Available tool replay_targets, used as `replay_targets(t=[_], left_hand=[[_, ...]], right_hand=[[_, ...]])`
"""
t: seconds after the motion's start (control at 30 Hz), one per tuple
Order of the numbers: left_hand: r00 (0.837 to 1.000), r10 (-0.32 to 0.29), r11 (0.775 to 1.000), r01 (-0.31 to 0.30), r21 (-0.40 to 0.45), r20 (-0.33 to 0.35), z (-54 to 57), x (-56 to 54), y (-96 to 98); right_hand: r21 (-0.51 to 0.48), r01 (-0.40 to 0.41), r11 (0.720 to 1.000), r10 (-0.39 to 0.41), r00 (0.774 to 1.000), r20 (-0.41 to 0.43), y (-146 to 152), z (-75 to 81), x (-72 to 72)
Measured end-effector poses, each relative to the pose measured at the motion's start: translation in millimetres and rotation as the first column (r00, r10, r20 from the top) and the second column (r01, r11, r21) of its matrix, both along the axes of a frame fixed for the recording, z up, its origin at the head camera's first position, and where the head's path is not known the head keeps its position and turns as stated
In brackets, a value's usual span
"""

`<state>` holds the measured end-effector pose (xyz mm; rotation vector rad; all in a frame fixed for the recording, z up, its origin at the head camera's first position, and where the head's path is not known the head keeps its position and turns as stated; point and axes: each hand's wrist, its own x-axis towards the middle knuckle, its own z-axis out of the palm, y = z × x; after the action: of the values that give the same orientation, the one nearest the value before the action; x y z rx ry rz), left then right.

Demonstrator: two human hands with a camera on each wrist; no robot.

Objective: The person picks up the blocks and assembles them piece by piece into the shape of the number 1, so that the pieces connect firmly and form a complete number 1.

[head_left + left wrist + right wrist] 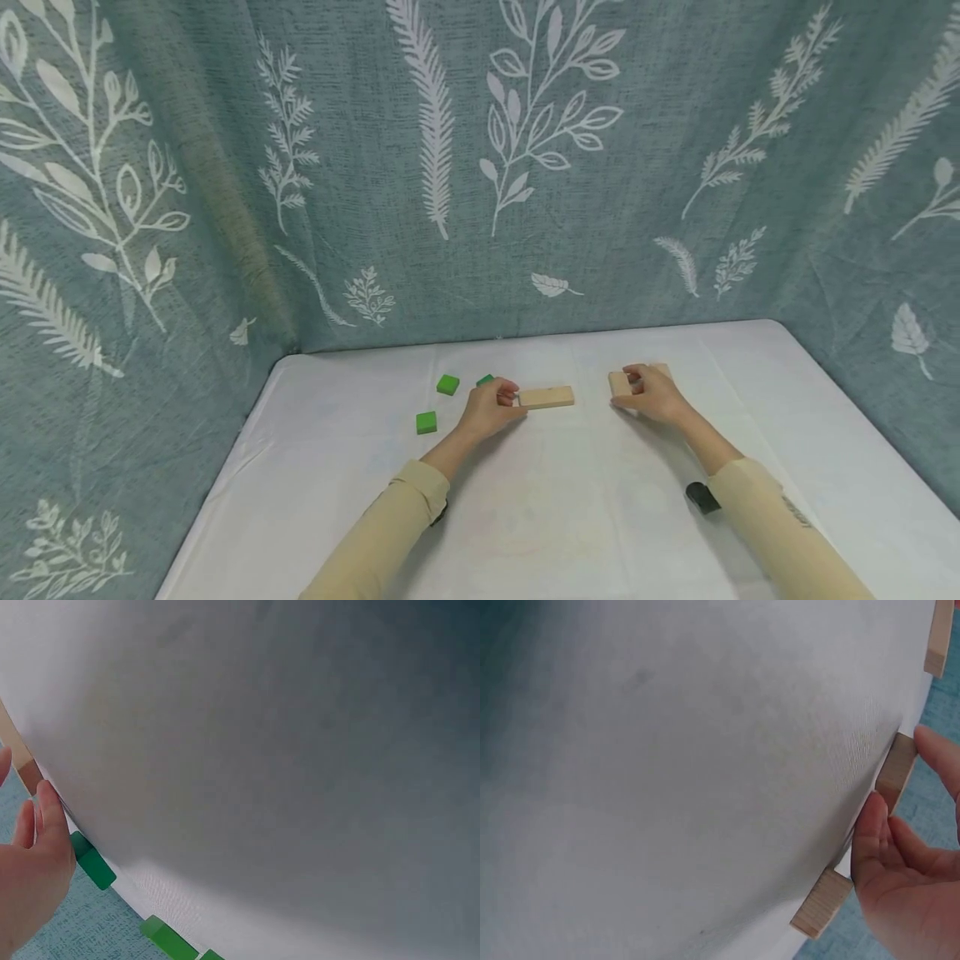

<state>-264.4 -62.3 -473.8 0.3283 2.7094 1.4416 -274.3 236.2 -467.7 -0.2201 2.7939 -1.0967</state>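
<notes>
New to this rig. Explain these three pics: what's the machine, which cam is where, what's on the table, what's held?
No machine here: a person works with two bare hands, the left hand and the right hand. The wide picture comes from a camera on the head, looking forward and down. The other two come from cameras on the wrists, one per hand, so they look tilted.

On the white table lie three green blocks, one partly hidden by the left hand. There is also a long wooden bar, plus two shorter pieces by the right hand.

The right hand appears to pinch one piece; the other lies beside it. The left hand is at the bar's end; whether it grips is unclear.
</notes>
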Motion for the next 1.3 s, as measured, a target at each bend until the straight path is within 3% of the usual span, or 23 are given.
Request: replay_targets(t=[0.5,1.3], left_hand=[[1.0,0.0,0.998,-0.001,-0.056,-0.031,-5.1,-7.3,0.1],[0.997,-0.045,0.996,0.04,-0.078,-0.066,-2.9,-5.5,3.4]], right_hand=[[0.002,-0.004,1.0,0.004,0.999,-0.033,-1.8,-4.8,-5.1],[0.003,0.03,1.0,-0.03,0.999,-0.018,-2.2,-2.3,-1.3]])
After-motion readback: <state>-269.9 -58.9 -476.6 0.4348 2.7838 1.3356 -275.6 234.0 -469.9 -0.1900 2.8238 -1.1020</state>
